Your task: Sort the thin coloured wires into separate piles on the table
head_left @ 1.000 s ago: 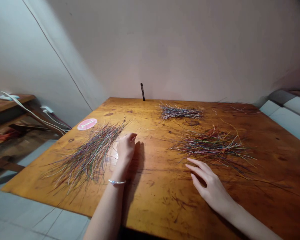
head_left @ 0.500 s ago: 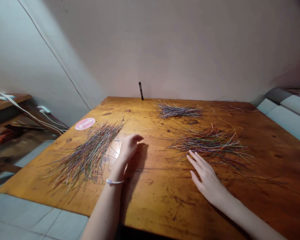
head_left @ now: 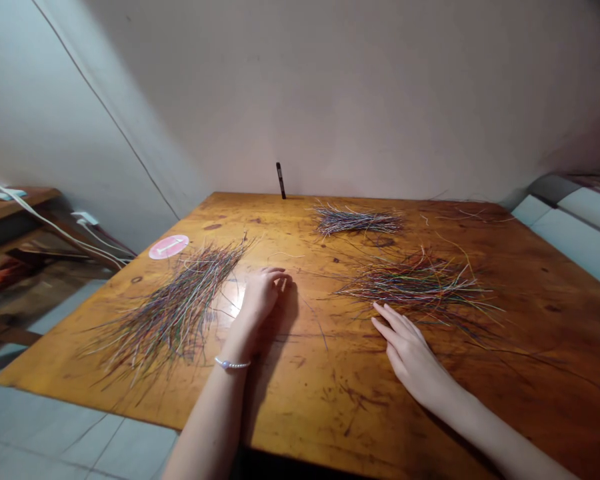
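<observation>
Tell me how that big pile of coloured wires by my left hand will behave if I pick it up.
The thin coloured wires are probably light and somewhat springy, since most lie in fairly straight lengths. They look loose and unbound, so a handful would likely slip apart and shed strands. Pushed, they would probably slide and spread across the wooden table.

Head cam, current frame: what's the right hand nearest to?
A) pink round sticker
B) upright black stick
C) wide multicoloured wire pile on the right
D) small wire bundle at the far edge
C. The fingers of the right hand lie at the near edge of the wide multicoloured wire pile.
</observation>
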A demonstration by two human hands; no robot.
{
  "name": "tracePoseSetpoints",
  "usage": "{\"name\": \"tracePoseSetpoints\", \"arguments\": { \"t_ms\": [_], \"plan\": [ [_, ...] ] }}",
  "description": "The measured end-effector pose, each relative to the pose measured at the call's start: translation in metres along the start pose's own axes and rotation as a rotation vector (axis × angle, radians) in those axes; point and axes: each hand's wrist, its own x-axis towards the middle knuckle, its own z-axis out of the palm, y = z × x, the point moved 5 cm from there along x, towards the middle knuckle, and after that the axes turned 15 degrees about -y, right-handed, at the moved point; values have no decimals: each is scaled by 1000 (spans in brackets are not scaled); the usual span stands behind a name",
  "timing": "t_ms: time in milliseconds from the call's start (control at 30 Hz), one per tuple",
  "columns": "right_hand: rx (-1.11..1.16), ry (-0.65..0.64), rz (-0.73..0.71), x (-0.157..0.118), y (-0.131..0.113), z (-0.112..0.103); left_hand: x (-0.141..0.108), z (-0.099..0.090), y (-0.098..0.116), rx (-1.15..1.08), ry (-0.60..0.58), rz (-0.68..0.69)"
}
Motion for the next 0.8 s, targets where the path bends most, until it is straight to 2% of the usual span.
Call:
{"name": "tracePoseSetpoints", "arguments": {
  "t_ms": [100, 167, 233, 300, 367, 433, 567, 800],
  "plan": [
    [-7, -14, 11, 0, 2, 2, -3, -2, 17, -33, -28, 57],
    [-9, -21, 22, 0, 2, 2, -8, -4, 32, -97, -116, 117],
    [-10, -28, 31, 0, 2, 3, -15, 3, 48, -288, -416, 189],
    [-16, -30, 35, 1, 1, 3, -25, 11, 62, -377, -689, 254],
    [-31, -25, 32, 1, 0, 2, -31, 19, 67, -391, -834, 254],
    [-52, -14, 30, 1, 0, 1, -33, 28, 66, -356, -859, 220],
    [-86, 9, 52, 0, 1, -2, -32, 40, 66, -318, -831, 219],
    [-91, 14, 42, -1, -2, -6, -30, 47, 71, -242, -735, 257]
  ]
}}
